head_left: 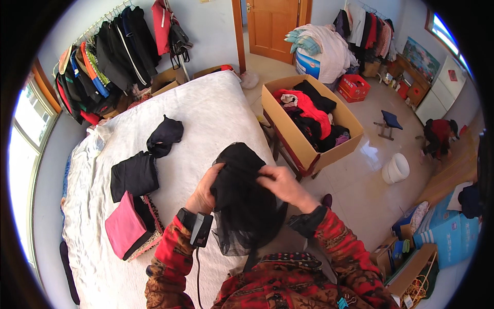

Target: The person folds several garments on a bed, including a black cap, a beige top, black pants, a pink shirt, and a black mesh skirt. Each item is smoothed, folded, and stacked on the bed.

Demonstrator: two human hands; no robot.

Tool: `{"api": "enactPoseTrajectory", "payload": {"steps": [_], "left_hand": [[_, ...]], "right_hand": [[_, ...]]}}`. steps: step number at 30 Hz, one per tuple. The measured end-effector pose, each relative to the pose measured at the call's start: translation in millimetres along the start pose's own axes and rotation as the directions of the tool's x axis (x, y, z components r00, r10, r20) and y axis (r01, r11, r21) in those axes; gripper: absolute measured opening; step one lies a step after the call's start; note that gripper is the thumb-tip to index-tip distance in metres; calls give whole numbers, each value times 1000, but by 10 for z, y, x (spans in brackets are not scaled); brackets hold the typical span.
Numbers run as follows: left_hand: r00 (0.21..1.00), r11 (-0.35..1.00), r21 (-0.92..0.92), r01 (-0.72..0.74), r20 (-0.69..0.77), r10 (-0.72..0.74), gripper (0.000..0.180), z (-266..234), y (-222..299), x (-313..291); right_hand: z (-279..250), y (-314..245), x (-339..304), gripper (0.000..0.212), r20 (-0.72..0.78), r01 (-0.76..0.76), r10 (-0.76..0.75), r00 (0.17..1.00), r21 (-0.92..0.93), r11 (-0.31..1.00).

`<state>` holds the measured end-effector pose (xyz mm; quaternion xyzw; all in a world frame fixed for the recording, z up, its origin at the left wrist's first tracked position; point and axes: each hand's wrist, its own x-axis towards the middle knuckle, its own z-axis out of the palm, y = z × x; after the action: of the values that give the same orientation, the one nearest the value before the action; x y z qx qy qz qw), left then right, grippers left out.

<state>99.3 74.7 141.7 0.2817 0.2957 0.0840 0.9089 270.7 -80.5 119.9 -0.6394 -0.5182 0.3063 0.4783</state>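
Observation:
Between my hands hangs a sheer black garment (242,201), bunched at the top and loose below, in front of my body at the bed's edge. My left hand (203,189) is closed on its left side, with the fingers partly behind the cloth. At its upper right, my right hand (283,183) pinches the fabric. On the bed to the left lie a folded black garment (135,176) and a crumpled black piece of clothing (165,136). Nearer to me is a folded stack with a pink garment (123,226) on top and a leopard-print edge beneath.
A cardboard box (314,162) heaped with red and black clothes stands right of the white-covered bed (206,118). Beyond are a white bucket (395,169), a stool (389,121) and a crouching person (440,138). Boxes (411,273) crowd the lower right; clothes racks (110,51) line the wall.

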Motion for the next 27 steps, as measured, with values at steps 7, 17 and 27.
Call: {"api": "enactPoseTrajectory", "payload": {"steps": [7, 17, 27], "left_hand": [[980, 981, 28, 193, 39, -194, 41, -417, 55, 72], [989, 862, 491, -122, -16, 149, 48, -567, -63, 197], [564, -460, 715, -527, 699, 440, 55, -11, -632, 126]], "right_hand": [[-365, -28, -120, 22, 97, -171, 209, 973, 911, 375], [-376, 108, -244, 23, 312, -295, 158, 937, 948, -122], [-220, 354, -112, 25, 363, -352, 186, 913, 931, -94]]}}
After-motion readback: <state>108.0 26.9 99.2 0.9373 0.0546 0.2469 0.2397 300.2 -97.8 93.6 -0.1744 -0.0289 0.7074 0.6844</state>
